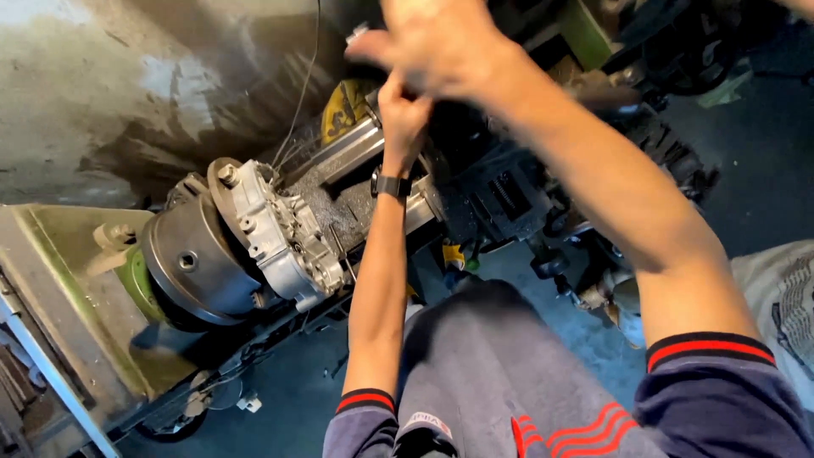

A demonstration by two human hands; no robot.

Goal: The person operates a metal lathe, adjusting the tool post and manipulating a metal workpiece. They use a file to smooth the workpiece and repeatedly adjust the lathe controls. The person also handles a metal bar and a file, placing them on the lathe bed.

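Above the lathe bed, at the far middle of the view, 2 bare hands meet. The left hand, a dark watch on its wrist, reaches up with its grip curled, though whether it grasps anything I cannot tell. The right hand hovers over it, blurred, fingers spread and released, touching or just above the left. Both are well apart from the aluminium casting, which lies to the near left, clamped against the round chuck. Its long axis runs from far left to near right, across the bed. The left hand is the nearer of the 2 to it.
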